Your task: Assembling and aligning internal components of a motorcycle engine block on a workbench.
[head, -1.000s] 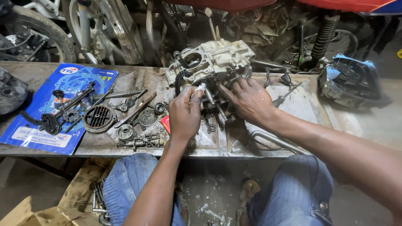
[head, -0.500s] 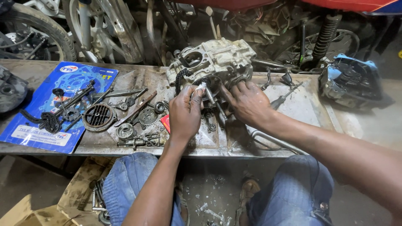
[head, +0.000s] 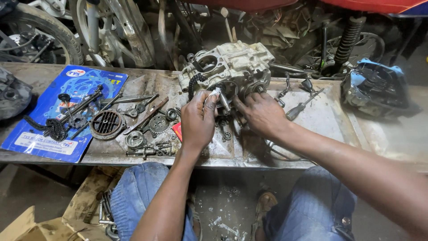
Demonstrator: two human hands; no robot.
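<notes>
Hard to read the middle of this one. My left hand (head: 197, 119) is curled with the fingertips pinching a small pale metal shaft (head: 221, 99) that sticks out of the grimy cast-aluminium engine case (head: 232, 67), which sits at 12 o'clock from my hands on the scratched sheet-metal bench (head: 330, 120). My right hand (head: 261, 114) lies just at 3 o'clock of the left, fingers pressed together against the case's lower edge; the fingertips are hidden in shadow, so I can't tell if they grip anything. A black drive chain (head: 192, 85) loops out of the case at its 9 o'clock side. Over at 9 o'clock of my left hand: a round finned metal cover (head: 107, 124), greasy gears, and a blue gasket card (head: 58, 111). A screwdriver (head: 303, 106) lies at 2 o'clock of my right hand.
</notes>
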